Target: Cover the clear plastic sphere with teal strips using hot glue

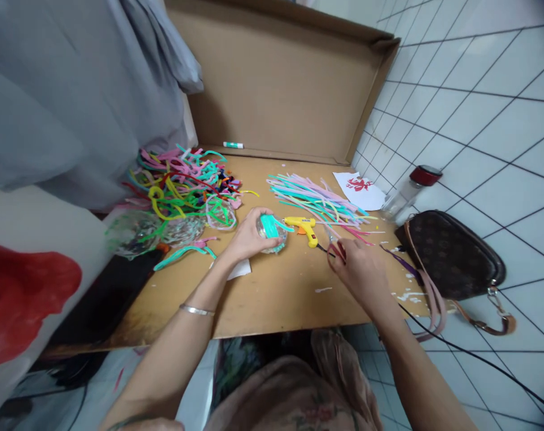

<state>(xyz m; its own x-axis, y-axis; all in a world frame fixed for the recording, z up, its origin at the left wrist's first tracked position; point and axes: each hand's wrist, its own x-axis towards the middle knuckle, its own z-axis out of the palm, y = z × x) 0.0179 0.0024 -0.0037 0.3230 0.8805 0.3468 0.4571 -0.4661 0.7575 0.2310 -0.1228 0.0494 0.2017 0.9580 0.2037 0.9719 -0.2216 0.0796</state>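
Observation:
My left hand [250, 234] is closed around a small clear, rounded object with turquoise pipe cleaner [269, 226] across it. A loose turquoise end sticks out to the right. In my right hand [360, 263] is a pair of scissors [337, 248] with reddish handles, its blades pointing away from me. Between the two hands lies a yellow hot glue gun [304, 228], nozzle towards the held object. Just beyond it spreads a bundle of pink, turquoise and yellow pipe cleaners [314, 197]. Under my left wrist a white paper piece [240, 270] shows partly.
At the left sit a heap of colourful pipe cleaners [177, 185], clear rounded pieces [134, 232] and a dark flat object [114, 293]. A glue stick [233, 145] lies by the cardboard [280, 84]. Rightward are a printed paper [361, 190], a bottle [409, 191] and a brown bag [453, 254].

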